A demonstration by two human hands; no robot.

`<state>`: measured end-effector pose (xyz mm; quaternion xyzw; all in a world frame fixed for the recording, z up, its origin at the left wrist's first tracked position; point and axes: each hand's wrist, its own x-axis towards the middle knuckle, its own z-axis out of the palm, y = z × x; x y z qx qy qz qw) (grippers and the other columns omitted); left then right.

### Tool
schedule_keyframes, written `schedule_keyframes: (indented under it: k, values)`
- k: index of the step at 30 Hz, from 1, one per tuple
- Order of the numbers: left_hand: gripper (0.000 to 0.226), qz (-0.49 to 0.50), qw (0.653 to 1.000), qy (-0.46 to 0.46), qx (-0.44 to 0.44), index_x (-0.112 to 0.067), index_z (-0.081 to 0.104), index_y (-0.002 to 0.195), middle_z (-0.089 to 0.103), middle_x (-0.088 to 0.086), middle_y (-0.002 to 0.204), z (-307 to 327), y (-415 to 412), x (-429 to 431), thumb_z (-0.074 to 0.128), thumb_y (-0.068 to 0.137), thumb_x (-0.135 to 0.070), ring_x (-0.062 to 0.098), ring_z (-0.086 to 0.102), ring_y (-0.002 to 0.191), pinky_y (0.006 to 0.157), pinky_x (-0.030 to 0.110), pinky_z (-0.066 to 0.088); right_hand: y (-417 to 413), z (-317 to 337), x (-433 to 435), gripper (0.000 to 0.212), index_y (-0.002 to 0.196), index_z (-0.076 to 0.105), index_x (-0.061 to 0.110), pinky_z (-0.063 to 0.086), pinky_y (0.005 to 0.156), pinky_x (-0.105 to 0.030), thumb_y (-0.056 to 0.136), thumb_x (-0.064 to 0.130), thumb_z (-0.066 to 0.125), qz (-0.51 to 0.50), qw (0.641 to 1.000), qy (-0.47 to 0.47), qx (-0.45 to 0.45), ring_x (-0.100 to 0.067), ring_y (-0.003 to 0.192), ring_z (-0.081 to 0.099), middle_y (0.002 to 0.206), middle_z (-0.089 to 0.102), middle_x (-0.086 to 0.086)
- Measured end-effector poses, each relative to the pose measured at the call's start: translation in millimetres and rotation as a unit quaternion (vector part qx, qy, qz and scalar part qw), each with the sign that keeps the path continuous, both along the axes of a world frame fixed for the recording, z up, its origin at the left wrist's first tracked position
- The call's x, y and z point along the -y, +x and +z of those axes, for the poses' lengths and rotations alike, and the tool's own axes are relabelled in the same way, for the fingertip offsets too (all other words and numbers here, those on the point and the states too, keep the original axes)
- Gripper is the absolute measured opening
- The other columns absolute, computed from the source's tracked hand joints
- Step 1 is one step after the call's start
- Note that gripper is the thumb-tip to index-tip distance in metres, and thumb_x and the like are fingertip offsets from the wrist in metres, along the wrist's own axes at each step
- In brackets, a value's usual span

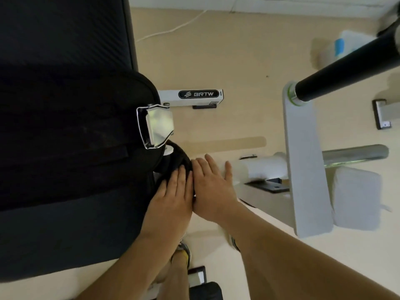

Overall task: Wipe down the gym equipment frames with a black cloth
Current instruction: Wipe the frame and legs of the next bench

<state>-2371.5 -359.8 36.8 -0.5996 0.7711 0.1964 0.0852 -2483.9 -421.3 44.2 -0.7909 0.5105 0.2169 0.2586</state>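
Head view: left hand (171,197) and right hand (213,187) lie flat side by side, each grip fully open, pressing the black cloth (180,158) against the white frame (259,167). With nothing pinching it, the cloth may slip off to the floor (238,61).

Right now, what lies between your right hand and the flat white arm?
Head view: a white tube spans from the right hand to the flat white arm.

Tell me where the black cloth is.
Head view, centre: the black cloth lies pressed under the left hand, just below the chrome buckle, with the right hand alongside.
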Motion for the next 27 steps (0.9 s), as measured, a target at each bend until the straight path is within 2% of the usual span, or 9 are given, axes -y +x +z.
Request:
schedule_keyframes:
  k: [5, 8, 11, 15, 18, 21, 23, 25, 27]
  values:
    - [0.067, 0.005, 0.999, 0.035, -0.007, -0.006, 0.007, 0.152, 0.028, 0.012, 0.154, -9, -22, 46, 0.041, 0.096, -0.022, 0.024, 0.033, 0.139, 0.115, 0.037, 0.021, -19, 10, -18, 0.060, 0.146, 0.036, 0.016, 0.018, 0.119, -0.038, 0.088, 0.005, 0.049, -0.232, 0.957, -0.042, 0.168, -0.016, 0.144, 0.024, 0.151, 0.037, 0.002]
    - [0.082, 0.025, 0.986, 0.083, -0.144, -0.015, 0.010, 0.153, 0.039, -0.002, 0.148, -11, -31, 74, 0.056, 0.088, -0.033, 0.015, 0.044, 0.130, 0.114, 0.035, 0.025, -29, 9, -36, 0.087, 0.153, 0.017, 0.017, 0.017, 0.120, -0.039, 0.077, 0.002, 0.057, -0.204, 0.967, -0.117, 0.100, -0.019, 0.148, 0.008, 0.160, 0.014, -0.003]
    - [0.078, 0.174, 0.928, 0.147, -0.294, -0.016, 0.010, 0.154, 0.028, 0.000, 0.155, 17, -14, 66, 0.057, 0.091, -0.017, 0.013, 0.031, 0.140, 0.116, 0.028, 0.024, -18, 12, -26, 0.095, 0.153, -0.005, 0.019, 0.003, 0.120, -0.038, 0.081, 0.020, 0.057, -0.119, 0.979, -0.105, 0.126, -0.014, 0.148, -0.009, 0.162, -0.004, 0.000]
    - [0.075, 0.188, 0.968, 0.068, -0.152, -0.015, 0.008, 0.153, 0.016, 0.006, 0.158, 52, 2, 10, 0.051, 0.092, -0.011, 0.016, 0.016, 0.145, 0.119, 0.028, 0.020, 16, -8, 1, 0.075, 0.152, 0.016, 0.014, 0.014, 0.118, -0.039, 0.090, 0.039, 0.050, 0.041, 0.993, -0.041, 0.104, -0.022, 0.145, 0.019, 0.158, 0.019, -0.006]
    - [0.083, 0.118, 0.987, 0.091, -0.053, -0.009, 0.004, 0.153, 0.014, 0.011, 0.158, 45, -10, -9, 0.057, 0.090, -0.018, 0.023, 0.013, 0.147, 0.119, 0.032, 0.021, 6, -24, 31, 0.045, 0.116, 0.053, 0.023, 0.040, 0.091, -0.036, 0.084, 0.054, 0.048, 0.091, 0.994, -0.062, 0.015, -0.025, 0.106, 0.056, 0.111, 0.061, -0.001]
    - [0.059, 0.088, 0.994, 0.051, -0.038, -0.001, 0.046, 0.137, 0.048, 0.018, 0.140, 34, -1, -7, 0.051, 0.079, -0.007, 0.032, 0.043, 0.132, 0.104, 0.037, 0.044, -24, -26, 42, 0.090, 0.102, 0.059, 0.026, 0.039, 0.091, -0.036, 0.054, 0.097, 0.029, 0.005, 0.999, -0.040, -0.032, -0.021, 0.097, 0.057, 0.098, 0.062, 0.005]
    - [0.058, 0.066, 0.997, 0.030, -0.015, 0.001, 0.049, 0.135, 0.051, 0.021, 0.136, 26, -2, -9, 0.050, 0.078, -0.008, 0.036, 0.048, 0.127, 0.099, 0.039, 0.048, -39, -24, 37, 0.111, 0.113, 0.058, 0.025, 0.031, 0.105, -0.040, 0.046, 0.103, 0.017, -0.044, 0.997, -0.049, -0.050, -0.021, 0.112, 0.052, 0.113, 0.060, 0.004]
    - [0.059, 0.043, 0.999, 0.007, 0.007, 0.004, 0.049, 0.135, 0.051, 0.025, 0.134, 22, -1, -9, 0.055, 0.077, -0.009, 0.038, 0.051, 0.124, 0.097, 0.040, 0.049, -37, -22, 28, 0.112, 0.126, 0.054, 0.023, 0.017, 0.114, -0.042, 0.052, 0.101, 0.020, -0.080, 0.994, -0.071, -0.031, -0.020, 0.126, 0.042, 0.128, 0.055, 0.004]
    - [0.057, 0.032, 0.998, 0.029, -0.038, 0.007, 0.054, 0.128, 0.055, 0.027, 0.129, 20, 1, -3, 0.059, 0.073, -0.006, 0.039, 0.055, 0.119, 0.092, 0.040, 0.052, -47, -14, 22, 0.092, 0.133, 0.051, 0.025, 0.007, 0.116, -0.039, 0.072, 0.089, 0.028, -0.136, 0.985, -0.100, -0.020, -0.015, 0.134, 0.035, 0.137, 0.050, 0.008]
